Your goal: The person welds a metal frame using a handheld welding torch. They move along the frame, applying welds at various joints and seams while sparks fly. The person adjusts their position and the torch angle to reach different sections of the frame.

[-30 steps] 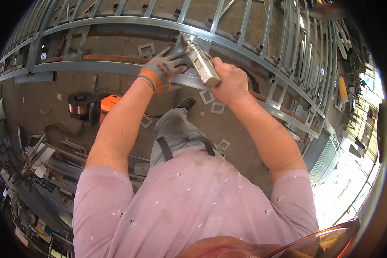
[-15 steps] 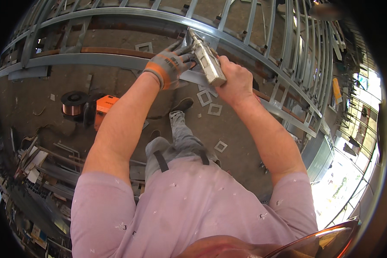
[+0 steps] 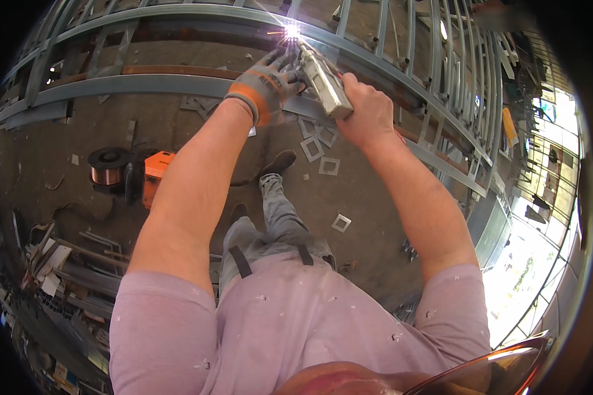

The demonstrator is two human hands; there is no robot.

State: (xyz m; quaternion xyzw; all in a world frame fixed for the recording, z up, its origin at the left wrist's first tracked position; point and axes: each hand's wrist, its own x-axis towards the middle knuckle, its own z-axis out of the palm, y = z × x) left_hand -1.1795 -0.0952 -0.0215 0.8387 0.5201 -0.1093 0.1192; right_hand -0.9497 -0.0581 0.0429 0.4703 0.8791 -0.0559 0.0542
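A handheld welding gun (image 3: pixel 327 91) with a pale, boxy metal body is gripped by my bare right hand (image 3: pixel 367 112). Its narrow nozzle points away from me, and a bright welding spark (image 3: pixel 292 31) glows at the tip on a silvery metal rail (image 3: pixel 204 11). My left hand (image 3: pixel 263 85), in a grey and orange work glove, reaches close below the spark. Its fingers are stretched forward and apart, beside the nozzle. Glare and the gun partly hide what the fingertips touch.
A long nearer rail (image 3: pixel 138 84) runs across the frame of metal bars. Square metal plates with cut-out centres (image 3: pixel 329 166) lie on the floor. At left stand a copper wire spool (image 3: pixel 107 172) and an orange machine (image 3: pixel 157 172). Metal scraps (image 3: pixel 53 270) pile up at lower left.
A bright spark with flying streaks has appeared at the nozzle tip. The gun and both hands have shifted slightly right, the left hand also a little farther from me.
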